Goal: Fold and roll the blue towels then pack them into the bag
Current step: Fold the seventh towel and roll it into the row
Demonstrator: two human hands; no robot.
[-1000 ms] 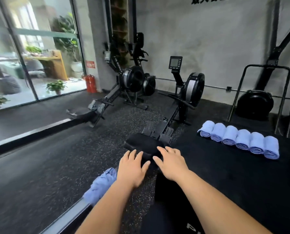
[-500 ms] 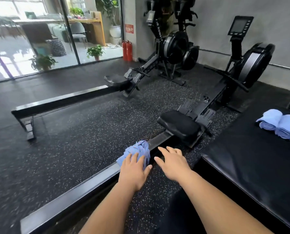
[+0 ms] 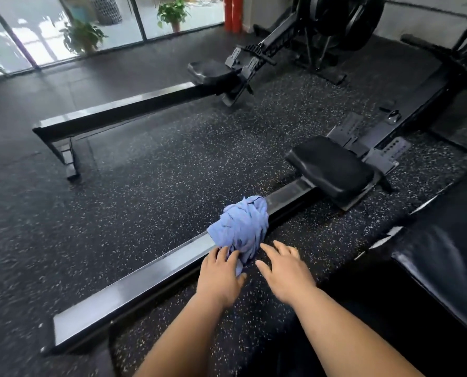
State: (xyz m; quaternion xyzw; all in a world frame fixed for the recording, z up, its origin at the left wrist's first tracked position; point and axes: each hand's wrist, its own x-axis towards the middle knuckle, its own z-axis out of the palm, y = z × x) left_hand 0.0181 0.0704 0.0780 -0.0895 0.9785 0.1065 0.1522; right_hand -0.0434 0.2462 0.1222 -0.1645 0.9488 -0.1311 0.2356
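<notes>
A crumpled blue towel [image 3: 240, 227] lies bunched on top of the rail [image 3: 134, 289] of the nearer rowing machine, draped over both of its edges, about midway along the bar. The left hand [image 3: 220, 276] rests on the towel's near edge with its fingers straight and slightly spread; it is touching the cloth, not clasping it. The right hand [image 3: 284, 270] hovers just beside the towel over the speckled floor [image 3: 158, 172], fingers fanned wide and holding nothing.

Farther along the same rail, apart from the towel, sits the black seat [image 3: 330, 170], and beyond it are the footrests [image 3: 384, 153]. A black padded bench [image 3: 444, 254] fills the right edge, close to the right forearm.

Across a strip of floor, a second rowing machine [image 3: 123, 110] lies roughly parallel to the first, with its own seat [image 3: 210, 74] at the far end. Behind it stand 2 red fire extinguishers [image 3: 232, 12] and 2 potted plants [image 3: 173, 12] by the glass wall [image 3: 50, 28].
</notes>
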